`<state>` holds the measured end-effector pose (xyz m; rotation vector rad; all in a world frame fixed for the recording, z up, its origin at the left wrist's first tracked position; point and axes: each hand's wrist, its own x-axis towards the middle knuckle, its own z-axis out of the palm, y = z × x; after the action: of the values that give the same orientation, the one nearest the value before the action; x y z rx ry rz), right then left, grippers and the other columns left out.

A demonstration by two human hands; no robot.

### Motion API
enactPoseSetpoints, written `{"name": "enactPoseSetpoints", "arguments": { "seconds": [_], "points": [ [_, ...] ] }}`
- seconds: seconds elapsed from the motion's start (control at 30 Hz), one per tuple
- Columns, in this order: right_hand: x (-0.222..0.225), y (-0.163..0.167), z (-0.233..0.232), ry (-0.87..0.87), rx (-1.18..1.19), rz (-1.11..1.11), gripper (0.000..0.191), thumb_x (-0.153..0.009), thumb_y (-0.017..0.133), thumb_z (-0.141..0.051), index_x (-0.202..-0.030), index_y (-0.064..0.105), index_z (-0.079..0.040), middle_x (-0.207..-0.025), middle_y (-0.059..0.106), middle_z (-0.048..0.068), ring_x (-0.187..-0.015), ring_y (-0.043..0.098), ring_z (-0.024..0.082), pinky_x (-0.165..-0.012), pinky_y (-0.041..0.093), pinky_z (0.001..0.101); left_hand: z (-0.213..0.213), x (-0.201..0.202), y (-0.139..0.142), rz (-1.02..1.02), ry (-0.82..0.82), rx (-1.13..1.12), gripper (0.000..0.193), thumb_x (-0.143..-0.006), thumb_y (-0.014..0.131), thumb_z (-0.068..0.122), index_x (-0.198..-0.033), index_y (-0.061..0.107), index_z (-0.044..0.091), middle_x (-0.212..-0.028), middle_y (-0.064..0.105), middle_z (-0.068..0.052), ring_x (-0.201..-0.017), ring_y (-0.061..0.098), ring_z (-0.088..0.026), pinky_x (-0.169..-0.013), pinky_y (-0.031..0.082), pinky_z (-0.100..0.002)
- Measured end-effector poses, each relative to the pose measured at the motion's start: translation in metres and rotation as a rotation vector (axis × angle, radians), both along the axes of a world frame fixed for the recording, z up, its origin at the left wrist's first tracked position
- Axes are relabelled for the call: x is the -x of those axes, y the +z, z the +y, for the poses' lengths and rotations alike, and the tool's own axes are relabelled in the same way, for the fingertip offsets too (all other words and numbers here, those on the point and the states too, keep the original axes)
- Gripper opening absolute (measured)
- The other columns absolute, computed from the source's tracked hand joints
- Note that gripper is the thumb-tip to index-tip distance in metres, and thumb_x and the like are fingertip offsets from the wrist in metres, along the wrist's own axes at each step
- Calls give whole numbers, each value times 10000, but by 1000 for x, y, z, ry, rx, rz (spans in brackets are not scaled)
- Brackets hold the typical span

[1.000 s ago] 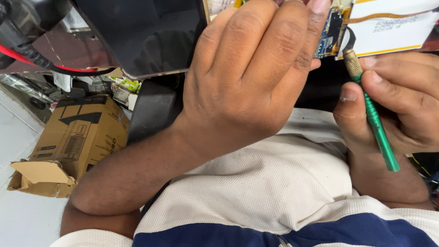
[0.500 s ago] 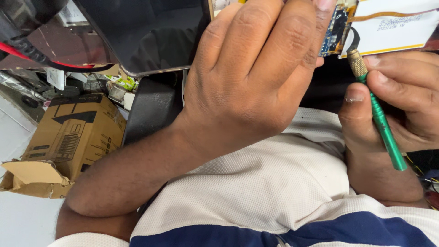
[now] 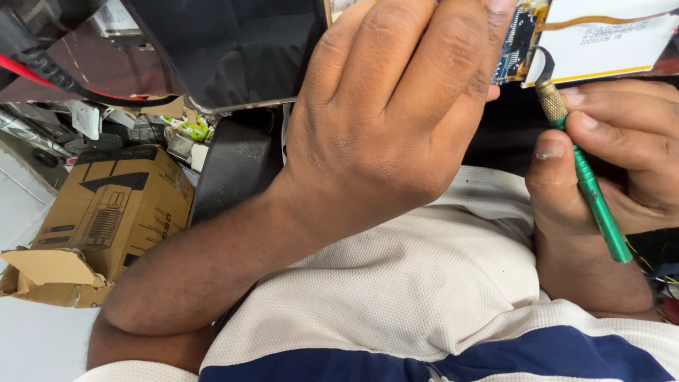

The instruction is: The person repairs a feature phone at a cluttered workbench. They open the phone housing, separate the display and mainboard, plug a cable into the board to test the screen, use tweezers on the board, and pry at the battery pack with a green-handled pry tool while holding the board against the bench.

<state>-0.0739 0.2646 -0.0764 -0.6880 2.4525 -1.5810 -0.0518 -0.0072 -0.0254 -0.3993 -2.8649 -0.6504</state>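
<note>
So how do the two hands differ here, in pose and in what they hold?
The left hand lies flat, fingers together, pressing on the opened device; the right hand is curled in a pinch. The left holds no tool; the right grips a green screwdriver, its brass tip at the circuit board. Both are bare and at the same device.

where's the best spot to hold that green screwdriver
Grip the green screwdriver near its ridged brass collar, coming from the right side, as the right hand does: thumb and fingers pinch the slim shaft just behind the tip, and the long handle trails down freely.
</note>
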Motion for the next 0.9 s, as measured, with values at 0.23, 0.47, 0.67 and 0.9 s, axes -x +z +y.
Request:
{"name": "enactPoseSetpoints", "arguments": {
  "seconds": [0.23,0.47,0.67,0.9],
  "points": [
    [2,0,0,5,-5,3,212,-1028,783,-90,-1122,609,-15,-1139,705,184,-995,666,259,-936,576,344,-1,0,2,2,-8,1,257,-1077,615,1,-1300,654,-121,-1380,590,-159,-1316,554,-289,-1103,460,-404],
    [-2,-1,3,-22,12,-10,224,-1024,804,-96,-1140,628,-20,-1144,718,188,-995,673,259,-927,577,336,-1,-2,1,-2,-11,-9,234,-1060,637,4,-1258,681,-112,-1379,600,-151,-1305,557,-289,-1088,458,-409],
    [-2,-3,5,-13,11,-10,232,-1026,809,-114,-1139,627,-25,-1138,717,178,-979,676,257,-896,572,322,0,-2,-3,10,-12,-11,278,-1035,618,1,-1275,671,-128,-1443,555,-168,-1352,526,-305,-1131,444,-413],
    [-3,-6,4,-16,21,25,219,-1007,807,-84,-1117,630,-16,-1109,711,188,-959,697,279,-867,583,337,-1,-4,0,-12,-14,-17,285,-1016,627,6,-1265,676,-123,-1432,565,-166,-1332,536,-303,-1117,452,-421]
  ]
}}
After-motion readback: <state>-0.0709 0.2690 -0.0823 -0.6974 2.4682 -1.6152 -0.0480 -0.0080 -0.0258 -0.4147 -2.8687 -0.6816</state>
